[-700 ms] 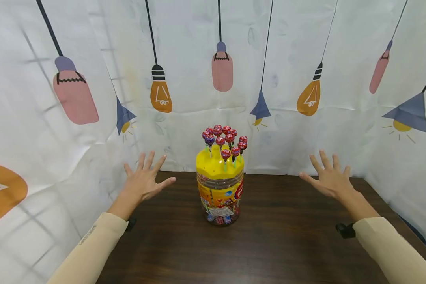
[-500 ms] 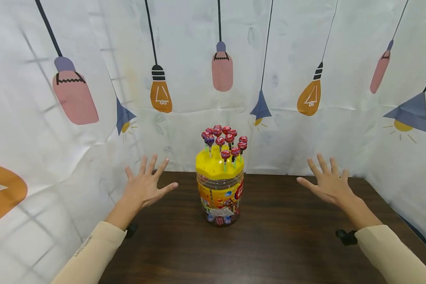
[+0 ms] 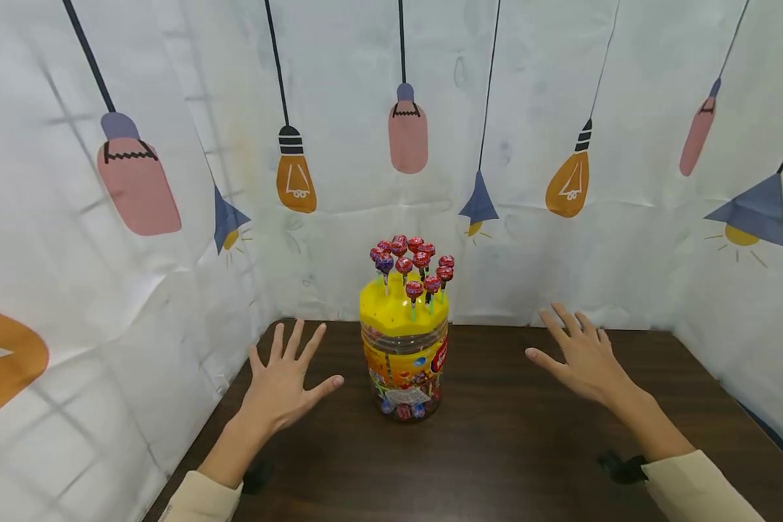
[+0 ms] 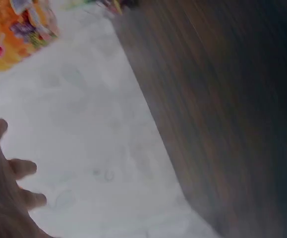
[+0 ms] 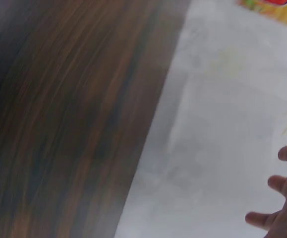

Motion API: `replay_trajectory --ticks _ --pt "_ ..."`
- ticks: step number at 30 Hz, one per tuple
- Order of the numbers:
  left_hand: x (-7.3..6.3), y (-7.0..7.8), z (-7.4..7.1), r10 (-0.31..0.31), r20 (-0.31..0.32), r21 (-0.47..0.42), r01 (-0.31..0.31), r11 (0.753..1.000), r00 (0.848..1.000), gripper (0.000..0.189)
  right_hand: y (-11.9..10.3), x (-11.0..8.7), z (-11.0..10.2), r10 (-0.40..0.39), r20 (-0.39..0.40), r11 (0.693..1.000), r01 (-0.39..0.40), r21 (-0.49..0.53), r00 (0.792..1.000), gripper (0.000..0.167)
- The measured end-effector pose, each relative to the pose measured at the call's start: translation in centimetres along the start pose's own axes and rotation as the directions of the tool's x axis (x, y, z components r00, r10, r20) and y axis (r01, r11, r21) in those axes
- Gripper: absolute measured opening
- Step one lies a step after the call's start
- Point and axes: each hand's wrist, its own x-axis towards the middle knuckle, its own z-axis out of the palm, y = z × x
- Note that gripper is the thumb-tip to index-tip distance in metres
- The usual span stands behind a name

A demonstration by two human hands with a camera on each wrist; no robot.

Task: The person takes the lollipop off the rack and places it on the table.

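Note:
A clear plastic jar (image 3: 404, 366) with a colourful label and a yellow lid (image 3: 391, 312) stands upright on the dark wooden table. Several wrapped lollipops (image 3: 403, 265) stick up from the lid, mostly red with one purple, and more candies show through the jar's lower wall. My left hand (image 3: 280, 391) is spread to the left of the jar, apart from it and holding nothing. On the other side, my right hand (image 3: 583, 359) is also spread, farther from the jar, with nothing in it. Both wrist views catch part of the label and some fingertips.
The brown table (image 3: 496, 449) reaches back to a white cloth backdrop (image 3: 352, 109) printed with hanging lamps and bulbs. This cloth also runs along the left and right sides. A dark strap piece (image 3: 621, 467) sits under the right wrist.
Both hands have come down and inward, nearer the table and the jar. Fingers stay spread. The head view has tilted up slightly; the jar has not moved on the table.

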Motion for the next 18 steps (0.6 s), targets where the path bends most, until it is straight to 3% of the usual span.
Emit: replay_trajectory --ticks 4,8,11,14,18 --pt "0.0 1.7 0.7 0.041 -0.073 -0.181 -0.054 0.982 0.996 0.095 -1.7 0.6 0.3 -0.064 -0.057 0.986 0.071 0.149 0.996 0.078" --pt "0.2 3.3 1.6 0.059 -0.124 -0.392 -0.103 0.914 0.991 0.094 -3.2 1.2 0.5 -0.09 -0.109 0.949 0.118 0.293 0.99 0.07" --pt "0.7 4.2 2.3 0.04 -0.137 -0.555 -0.11 0.824 0.99 0.094 -4.3 1.8 0.4 -0.096 -0.162 0.891 0.157 0.425 0.982 0.06" --pt "1.3 5.0 3.0 0.015 -0.143 -0.702 -0.112 0.703 0.99 0.096 -5.3 2.5 0.3 -0.072 -0.207 0.819 0.177 0.545 0.976 0.052" --pt "2.2 5.6 3.8 0.002 -0.164 -0.813 -0.136 0.566 0.986 0.101 -6.7 3.4 -0.1 -0.036 -0.242 0.745 0.188 0.64 0.97 0.046"
